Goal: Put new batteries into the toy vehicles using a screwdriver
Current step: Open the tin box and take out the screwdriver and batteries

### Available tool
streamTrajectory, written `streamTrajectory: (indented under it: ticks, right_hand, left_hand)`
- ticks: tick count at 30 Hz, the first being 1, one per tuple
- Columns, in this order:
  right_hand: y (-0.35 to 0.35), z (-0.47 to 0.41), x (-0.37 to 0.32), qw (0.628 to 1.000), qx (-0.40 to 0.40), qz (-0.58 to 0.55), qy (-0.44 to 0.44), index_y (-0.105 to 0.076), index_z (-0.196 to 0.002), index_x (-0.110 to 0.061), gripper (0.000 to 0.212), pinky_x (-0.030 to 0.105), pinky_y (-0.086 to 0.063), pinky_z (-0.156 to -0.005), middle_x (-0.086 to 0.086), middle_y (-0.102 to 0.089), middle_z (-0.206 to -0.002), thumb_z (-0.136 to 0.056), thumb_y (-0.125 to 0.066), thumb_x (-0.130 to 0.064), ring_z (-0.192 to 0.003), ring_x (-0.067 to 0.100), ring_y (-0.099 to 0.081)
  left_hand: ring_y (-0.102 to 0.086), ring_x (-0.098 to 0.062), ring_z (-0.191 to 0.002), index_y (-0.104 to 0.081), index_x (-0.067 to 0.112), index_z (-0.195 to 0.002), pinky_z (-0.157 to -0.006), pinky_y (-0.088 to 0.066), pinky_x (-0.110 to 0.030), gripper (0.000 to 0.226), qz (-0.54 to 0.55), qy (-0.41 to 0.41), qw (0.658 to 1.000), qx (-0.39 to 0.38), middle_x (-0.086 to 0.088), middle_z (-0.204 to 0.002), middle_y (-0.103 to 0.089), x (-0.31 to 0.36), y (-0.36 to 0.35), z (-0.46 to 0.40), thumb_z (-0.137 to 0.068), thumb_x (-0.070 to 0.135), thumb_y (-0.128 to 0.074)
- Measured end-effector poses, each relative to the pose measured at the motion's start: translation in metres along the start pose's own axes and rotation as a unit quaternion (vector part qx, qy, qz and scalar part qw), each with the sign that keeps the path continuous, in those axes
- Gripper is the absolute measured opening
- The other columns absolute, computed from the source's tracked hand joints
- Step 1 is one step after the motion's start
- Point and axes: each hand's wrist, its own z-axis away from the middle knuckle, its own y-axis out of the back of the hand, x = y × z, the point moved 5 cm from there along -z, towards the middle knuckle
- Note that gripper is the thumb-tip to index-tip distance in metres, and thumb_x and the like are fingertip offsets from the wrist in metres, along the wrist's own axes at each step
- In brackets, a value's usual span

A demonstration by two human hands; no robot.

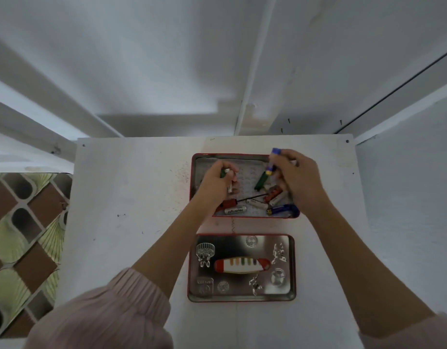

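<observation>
Two hands work inside the red-rimmed open tin [245, 157] at the far side of the white worktop [132, 197]: the left hand [217, 181] has its grip curled round a small green-and-white item, too hidden to name, and the right hand [296, 178] pinches a blue-and-yellow toy piece [272, 161] held nearly upright, its long axis leaning slightly left toward the bottom. Below them in the tin, the red-handled screwdriver [238, 201] lies almost level, handle left and dark shaft pointing right and slightly away, among white batteries [235, 210], a green toy vehicle [261, 181] angled diagonally, and a blue one [285, 210] in the near right corner. Nearer the person, the tin's lid [242, 293] lies flat, well apart from the hands.
</observation>
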Motion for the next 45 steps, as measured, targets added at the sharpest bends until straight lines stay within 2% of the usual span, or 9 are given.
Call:
streamTrajectory:
  ticks: [4, 13, 18, 21, 25, 31, 37, 42, 45]
  right_hand:
    - [0.027, 0.006, -0.001, 0.971, -0.025, -0.23, -0.059, -0.053, -0.068, -0.009, 0.025, 0.018, -0.027, -0.035, 0.004, -0.052, -0.055, -0.092, -0.046, -0.011, -0.035, 0.009, -0.033]
    - [0.036, 0.023, 0.002, 0.942, -0.092, -0.312, -0.078, -0.058, -0.105, -0.008, 0.019, 0.018, -0.047, -0.046, 0.006, -0.055, -0.071, -0.09, -0.046, -0.008, -0.056, 0.012, -0.054]
    - [0.024, 0.019, 0.005, 0.934, -0.111, -0.327, -0.089, -0.061, -0.098, -0.011, 0.021, 0.023, -0.053, -0.057, 0.005, -0.062, -0.081, -0.082, -0.054, 0.0, -0.064, 0.013, -0.061]
    - [0.006, 0.011, 0.007, 0.97, -0.139, -0.19, -0.059, -0.064, -0.1, -0.01, 0.018, 0.021, -0.049, -0.054, 0.005, -0.06, -0.081, -0.085, -0.057, -0.003, -0.055, 0.012, -0.055]
    - [-0.036, -0.005, 0.012, 0.971, -0.163, 0.171, 0.046, -0.063, -0.078, -0.014, 0.009, 0.016, -0.045, -0.059, -0.004, -0.06, -0.078, -0.08, -0.067, -0.007, -0.056, -0.001, -0.053]
    - [-0.102, -0.011, 0.026, 0.784, -0.235, 0.539, 0.2, -0.065, -0.096, -0.019, 0.014, 0.03, -0.045, -0.073, 0.004, -0.064, -0.097, -0.086, -0.06, -0.027, -0.092, 0.022, -0.057]
    - [-0.114, -0.001, 0.025, 0.668, -0.227, 0.641, 0.302, -0.059, -0.108, -0.014, 0.019, 0.029, -0.04, -0.068, 0.003, -0.06, -0.1, -0.089, -0.054, -0.019, -0.092, 0.025, -0.059]
    - [-0.051, -0.02, 0.012, 0.912, -0.133, 0.365, 0.133, -0.059, -0.085, -0.019, 0.005, 0.016, -0.038, -0.064, -0.008, -0.055, -0.083, -0.084, -0.064, -0.021, -0.079, 0.009, -0.053]
    - [-0.009, -0.01, -0.002, 0.982, -0.078, 0.157, 0.074, -0.058, -0.083, -0.012, 0.007, 0.014, -0.044, -0.051, -0.001, -0.057, -0.081, -0.083, -0.064, -0.014, -0.06, 0.006, -0.049]
  left_hand:
    - [-0.042, -0.011, -0.063, -0.051, 0.012, -0.094, -0.052, -0.036, -0.022, 0.014, -0.245, -0.085, 0.966, 0.001, 0.002, -0.072, -0.048, 0.006, -0.035, -0.021, -0.1, 0.023, -0.046]
    - [-0.048, -0.02, -0.084, -0.054, 0.007, -0.1, -0.068, -0.035, -0.027, 0.02, -0.488, -0.117, 0.864, 0.036, -0.01, -0.105, -0.056, -0.007, -0.059, -0.039, -0.091, 0.022, -0.063]
    - [-0.05, -0.013, -0.068, -0.052, 0.011, -0.1, -0.056, -0.039, -0.02, 0.013, -0.307, -0.053, 0.95, 0.008, 0.002, -0.082, -0.054, 0.004, -0.036, -0.024, -0.095, 0.023, -0.055]
    - [-0.047, -0.009, -0.056, -0.055, 0.007, -0.11, -0.045, -0.039, -0.017, 0.018, -0.063, -0.02, 0.998, 0.004, -0.001, -0.076, -0.053, 0.02, -0.004, -0.004, -0.1, 0.014, -0.042]
    - [-0.042, -0.011, -0.047, -0.06, 0.006, -0.097, -0.041, -0.038, -0.019, 0.022, 0.108, -0.044, 0.993, -0.022, -0.003, -0.06, -0.048, 0.038, 0.034, 0.019, -0.099, 0.004, -0.038]
    - [-0.06, -0.015, -0.055, -0.052, 0.009, -0.081, -0.05, -0.05, -0.022, 0.012, 0.154, -0.038, 0.987, 0.025, -0.002, -0.06, -0.061, 0.037, 0.061, 0.031, -0.093, 0.011, -0.055]
    - [-0.044, -0.013, -0.043, -0.051, 0.009, -0.081, -0.042, -0.039, -0.021, 0.013, 0.117, -0.058, 0.99, 0.047, 0.0, -0.053, -0.052, 0.036, 0.059, 0.032, -0.092, 0.012, -0.059]
    - [-0.042, -0.003, -0.041, -0.056, 0.013, -0.078, -0.042, -0.038, -0.016, 0.013, -0.09, -0.087, 0.992, 0.006, 0.007, -0.064, -0.056, 0.034, 0.027, 0.021, -0.086, 0.009, -0.066]
    - [-0.05, -0.002, -0.061, -0.056, 0.022, -0.075, -0.057, -0.043, -0.017, 0.02, -0.227, -0.104, 0.968, -0.02, 0.009, -0.078, -0.056, 0.023, -0.003, 0.004, -0.084, 0.009, -0.068]
